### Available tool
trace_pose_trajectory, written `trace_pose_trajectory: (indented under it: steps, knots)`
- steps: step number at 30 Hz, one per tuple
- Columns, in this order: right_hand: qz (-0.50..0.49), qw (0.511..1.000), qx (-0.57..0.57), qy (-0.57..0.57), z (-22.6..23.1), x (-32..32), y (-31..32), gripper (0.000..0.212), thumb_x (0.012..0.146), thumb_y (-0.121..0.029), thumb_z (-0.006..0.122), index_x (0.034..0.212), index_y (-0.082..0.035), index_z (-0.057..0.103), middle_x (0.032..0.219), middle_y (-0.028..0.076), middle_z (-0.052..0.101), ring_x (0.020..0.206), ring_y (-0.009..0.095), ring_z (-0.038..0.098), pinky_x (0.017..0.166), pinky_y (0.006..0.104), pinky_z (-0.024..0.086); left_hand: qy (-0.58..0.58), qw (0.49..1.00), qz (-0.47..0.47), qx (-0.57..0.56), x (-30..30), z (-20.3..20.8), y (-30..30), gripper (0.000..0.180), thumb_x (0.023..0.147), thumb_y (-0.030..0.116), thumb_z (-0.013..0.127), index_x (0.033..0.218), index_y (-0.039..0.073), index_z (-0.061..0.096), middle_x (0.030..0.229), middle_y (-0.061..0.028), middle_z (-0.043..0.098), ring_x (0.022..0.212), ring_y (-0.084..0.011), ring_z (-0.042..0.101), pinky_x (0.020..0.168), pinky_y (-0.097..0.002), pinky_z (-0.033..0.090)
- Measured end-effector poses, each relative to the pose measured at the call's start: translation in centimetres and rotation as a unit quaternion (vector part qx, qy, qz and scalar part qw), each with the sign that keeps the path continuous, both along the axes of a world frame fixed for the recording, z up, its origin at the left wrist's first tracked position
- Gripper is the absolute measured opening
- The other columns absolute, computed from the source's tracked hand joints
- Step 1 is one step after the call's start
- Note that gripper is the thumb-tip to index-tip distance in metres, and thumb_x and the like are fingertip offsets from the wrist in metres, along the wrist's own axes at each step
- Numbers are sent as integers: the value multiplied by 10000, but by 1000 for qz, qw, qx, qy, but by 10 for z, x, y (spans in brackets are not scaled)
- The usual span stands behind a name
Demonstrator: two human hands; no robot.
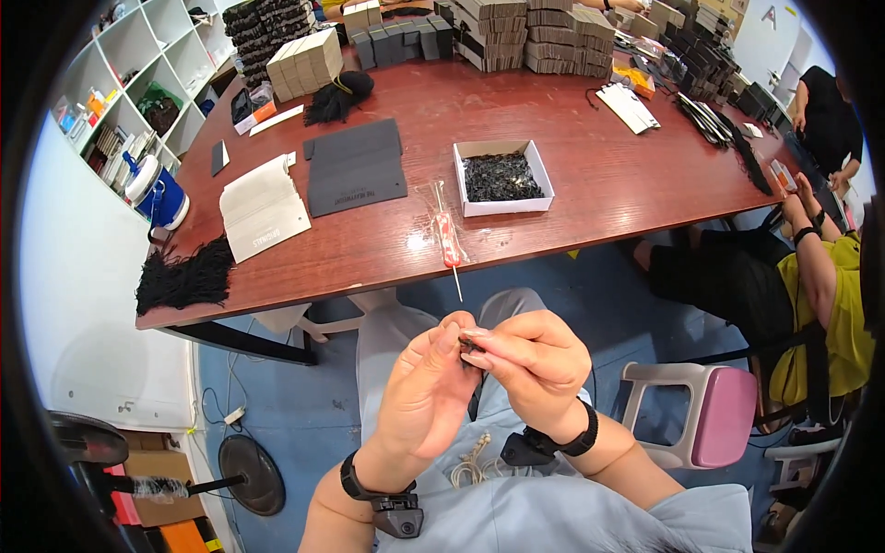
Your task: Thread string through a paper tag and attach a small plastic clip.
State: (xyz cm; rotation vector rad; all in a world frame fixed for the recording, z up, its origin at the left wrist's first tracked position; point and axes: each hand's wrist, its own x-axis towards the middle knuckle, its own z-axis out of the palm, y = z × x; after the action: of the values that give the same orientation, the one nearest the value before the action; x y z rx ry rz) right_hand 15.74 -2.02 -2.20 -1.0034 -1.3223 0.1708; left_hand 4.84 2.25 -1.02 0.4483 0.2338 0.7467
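Observation:
Above my lap, just off the table's front edge, my left hand (422, 387) and my right hand (535, 364) meet at the fingertips. Both are closed in a pinch on a small black piece (471, 347). Fingers cover most of it, so its exact kind does not show. Beyond them, on the table, a white open box (507, 207) holds many small black pieces (498, 177). Left of the box lies a red-handled tool (449, 241) with a thin metal shaft, partly in clear plastic, its tip jutting past the table edge.
On the reddish table (369, 249) lie dark grey bags or sheets (355, 166), cream ones (265, 207) and black cords (187, 276). Stacked bundles (572, 41) line the far side. A blue jug (159, 192) stands left. A pink-topped stool (724, 415) and a seated person (820, 286) are right.

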Motion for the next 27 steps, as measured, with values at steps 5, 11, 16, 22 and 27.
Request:
trace_pose_trajectory:
  steps: [5,11,16,22,27]
  knots:
    - [-31,999,3,-3,4,-4,1,256,633,41,634,884,0,618,747,87,564,635,145,538,524,216,420,29,999,28,7,1,0,-2,121,827,155,499,868,51,546,909,8,514,831,-73,480,768,-218,357]
    - [-60,998,12,-4,4,-5,7,176,653,49,615,825,11,621,721,84,555,569,126,513,481,211,400,55,994,71,61,5,-9,2,98,833,136,487,847,45,522,936,-8,507,844,-98,488,737,-250,391]
    - [-48,995,-54,66,3,-3,9,85,695,9,605,779,10,617,650,55,509,513,81,453,434,196,354,161,973,91,139,6,-5,5,98,846,143,465,849,45,476,854,-41,525,745,-91,512,635,-203,413]
    - [9,980,-134,147,-6,12,15,101,731,-66,608,672,9,575,625,19,474,520,43,408,445,182,309,211,958,48,187,2,-11,5,132,840,123,479,898,5,489,733,-13,533,599,-22,454,477,-127,329]
    - [94,937,-180,284,-4,17,13,126,746,-73,595,651,4,563,635,5,465,519,45,404,444,180,304,313,907,47,277,-6,-17,10,120,817,73,514,901,-9,540,567,59,451,486,28,309,413,-143,207]
